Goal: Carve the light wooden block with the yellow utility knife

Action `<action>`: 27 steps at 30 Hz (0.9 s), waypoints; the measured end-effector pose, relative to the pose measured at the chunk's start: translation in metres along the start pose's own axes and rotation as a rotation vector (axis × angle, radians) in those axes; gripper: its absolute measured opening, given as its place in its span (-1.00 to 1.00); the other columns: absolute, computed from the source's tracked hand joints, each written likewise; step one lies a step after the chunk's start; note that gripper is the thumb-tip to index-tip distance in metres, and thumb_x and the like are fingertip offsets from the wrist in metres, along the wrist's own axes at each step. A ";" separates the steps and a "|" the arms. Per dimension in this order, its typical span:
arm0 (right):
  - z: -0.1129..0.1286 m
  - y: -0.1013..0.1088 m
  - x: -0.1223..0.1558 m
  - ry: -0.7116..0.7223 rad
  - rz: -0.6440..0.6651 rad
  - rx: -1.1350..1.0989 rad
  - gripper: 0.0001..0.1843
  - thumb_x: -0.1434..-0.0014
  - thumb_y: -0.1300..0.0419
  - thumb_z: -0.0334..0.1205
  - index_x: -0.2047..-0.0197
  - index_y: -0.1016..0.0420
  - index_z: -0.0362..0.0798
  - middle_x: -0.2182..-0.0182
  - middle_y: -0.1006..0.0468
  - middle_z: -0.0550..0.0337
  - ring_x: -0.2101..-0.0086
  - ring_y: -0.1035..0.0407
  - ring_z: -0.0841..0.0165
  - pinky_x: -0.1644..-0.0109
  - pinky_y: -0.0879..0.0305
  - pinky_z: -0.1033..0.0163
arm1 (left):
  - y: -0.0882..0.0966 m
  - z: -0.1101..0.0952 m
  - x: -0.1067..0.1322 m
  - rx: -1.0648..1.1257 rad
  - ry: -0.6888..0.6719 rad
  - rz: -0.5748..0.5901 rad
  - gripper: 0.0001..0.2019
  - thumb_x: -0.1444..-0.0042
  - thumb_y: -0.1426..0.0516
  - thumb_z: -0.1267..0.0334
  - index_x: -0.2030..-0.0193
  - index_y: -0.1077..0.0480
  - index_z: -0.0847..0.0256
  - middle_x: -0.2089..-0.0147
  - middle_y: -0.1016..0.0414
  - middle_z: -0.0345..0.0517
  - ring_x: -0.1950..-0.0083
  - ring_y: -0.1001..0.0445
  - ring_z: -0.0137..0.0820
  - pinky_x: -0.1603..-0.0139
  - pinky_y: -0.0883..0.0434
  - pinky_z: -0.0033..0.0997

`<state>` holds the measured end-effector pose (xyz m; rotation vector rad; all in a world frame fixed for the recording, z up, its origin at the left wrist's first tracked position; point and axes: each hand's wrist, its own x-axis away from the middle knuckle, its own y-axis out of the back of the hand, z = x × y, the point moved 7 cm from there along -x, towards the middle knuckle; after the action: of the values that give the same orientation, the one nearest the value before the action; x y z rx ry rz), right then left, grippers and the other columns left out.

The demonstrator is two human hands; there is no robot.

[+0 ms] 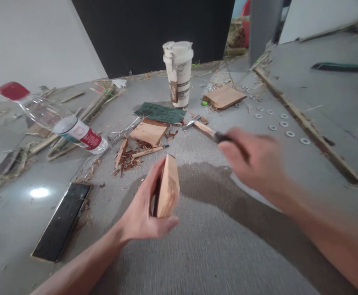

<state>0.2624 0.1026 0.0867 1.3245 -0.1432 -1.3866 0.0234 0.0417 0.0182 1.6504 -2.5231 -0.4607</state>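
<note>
My left hand (144, 213) is closed round a flat wooden block (168, 186), holding it upright on its edge over the grey mat (203, 246). My right hand (252, 159) is blurred by motion and grips the wooden handle of a carving tool (205, 128), whose metal tip (191, 122) points toward the far left. Beyond the block lie a second wooden piece (149, 132), a small wooden-handled tool (150, 151) and reddish wood shavings (128, 157).
A lidded cup (179, 73) stands at the back, with dark green sandpaper (160, 112) before it and another wooden board (224, 96) to its right. A plastic bottle (55, 119) lies left. A black phone (62, 221) is near left. Several metal washers (285, 123) scatter right.
</note>
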 end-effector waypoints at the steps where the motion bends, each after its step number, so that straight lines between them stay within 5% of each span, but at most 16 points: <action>1: 0.015 -0.009 0.005 0.072 0.079 -0.033 -0.60 -0.56 -0.03 0.01 0.27 -0.41 -0.01 0.61 -0.31 0.40 0.63 -0.15 0.50 0.47 0.01 0.27 | 0.006 0.006 -0.002 0.008 0.035 -0.053 0.09 0.09 -0.35 0.01 -0.58 0.02 0.04 -0.40 -0.34 0.22 -0.34 -0.40 0.22 -0.32 -0.40 0.35; 4: 0.055 -0.025 0.019 0.225 0.210 -0.102 -0.61 -0.56 -0.04 0.03 0.25 -0.42 -0.01 0.53 -0.44 0.33 0.55 -0.27 0.46 0.44 -0.03 0.26 | 0.012 0.012 -0.008 0.021 0.092 -0.090 0.08 0.11 -0.36 -0.02 -0.54 -0.03 0.12 -0.39 -0.34 0.20 -0.37 -0.35 0.21 -0.40 -0.29 0.35; 7: 0.070 -0.029 0.024 0.247 0.256 -0.166 -0.56 -0.56 -0.02 0.07 0.31 -0.36 0.00 0.54 -0.40 0.34 0.54 -0.25 0.46 0.44 -0.03 0.25 | 0.011 0.007 -0.009 0.003 0.093 -0.095 0.07 0.12 -0.35 -0.02 -0.53 -0.03 0.12 -0.41 -0.33 0.17 -0.39 -0.32 0.19 -0.45 -0.22 0.34; 18: 0.078 -0.024 0.023 0.318 0.261 -0.138 -0.46 -0.58 0.06 0.11 0.36 -0.37 -0.01 0.55 -0.38 0.31 0.55 -0.16 0.43 0.42 0.02 0.22 | 0.008 -0.002 -0.013 -0.092 0.031 -0.089 -0.02 0.08 -0.30 0.10 -0.52 -0.08 0.08 -0.42 -0.35 0.10 -0.39 -0.34 0.16 -0.40 -0.30 0.25; 27: 0.079 -0.025 0.025 0.331 0.263 -0.134 -0.45 -0.58 0.07 0.14 0.35 -0.37 0.00 0.54 -0.37 0.32 0.53 -0.16 0.41 0.38 -0.02 0.20 | 0.004 0.004 -0.010 -0.094 0.128 -0.059 0.03 0.13 -0.28 0.05 -0.53 -0.06 0.16 -0.34 -0.38 0.15 -0.34 -0.33 0.16 -0.43 -0.22 0.33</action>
<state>0.1965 0.0475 0.0818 1.3502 -0.0003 -0.9269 0.0230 0.0527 0.0163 1.6683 -2.3311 -0.4557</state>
